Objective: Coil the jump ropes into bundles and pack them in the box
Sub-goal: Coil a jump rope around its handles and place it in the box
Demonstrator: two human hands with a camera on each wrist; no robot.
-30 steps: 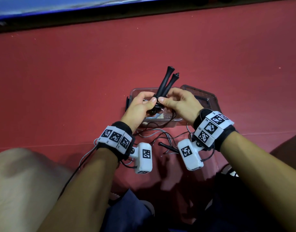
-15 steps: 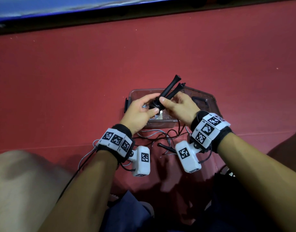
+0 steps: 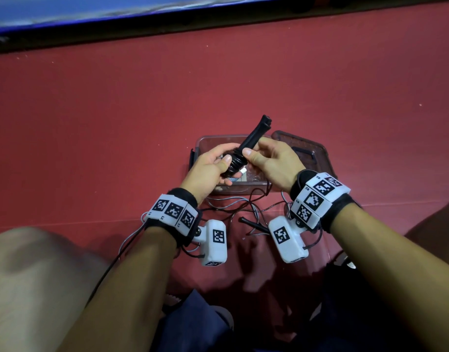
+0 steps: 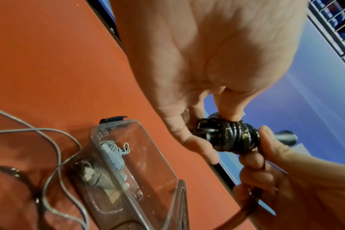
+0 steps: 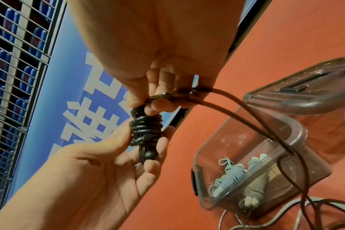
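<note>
Black jump rope (image 3: 240, 158) mid-wrap, held just above clear box (image 3: 200, 143), centre frame.
Left hand (image 3: 209, 171) grips the coiled end; right hand (image 3: 271, 161) pinches the cord. Handles' long axis points upper right; loose cord trails toward lower frame.

The jump rope (image 3: 240, 158) and its handles (image 3: 256, 133) are showing glossy black against the floor (image 3: 91, 123), which is reading dull red from the head and orange-red from the wrists; the box (image 4: 132, 163) is looking clear with a black latch (image 4: 113, 119). The bundles (image 5: 228, 172) inside are appearing pale grey-blue; the wristbands (image 3: 174, 210) are wearing black-and-white square markers; the board (image 5: 85, 87) behind is glowing blue with white characters.
</note>
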